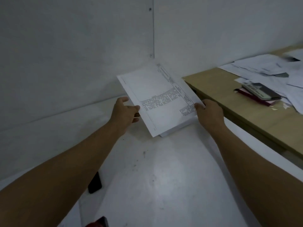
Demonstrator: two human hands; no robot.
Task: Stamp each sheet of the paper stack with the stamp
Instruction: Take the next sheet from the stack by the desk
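A stack of white printed sheets (160, 95) is held tilted above the white table (147, 185), its top sheet covered with small columns of text. My left hand (125, 110) grips the stack's left edge, thumb on top and fingers underneath. On the right edge, my right hand (208, 112) pinches the stack. At the bottom edge of the view a red and black object (100, 222) shows only in part; I cannot tell whether it is the stamp.
A black phone-like object (95, 183) lies on the white table beside my left forearm. A wooden desk (229, 95) at the right carries loose papers (270, 66) and a pile of dark booklets (260, 93). A white wall stands behind.
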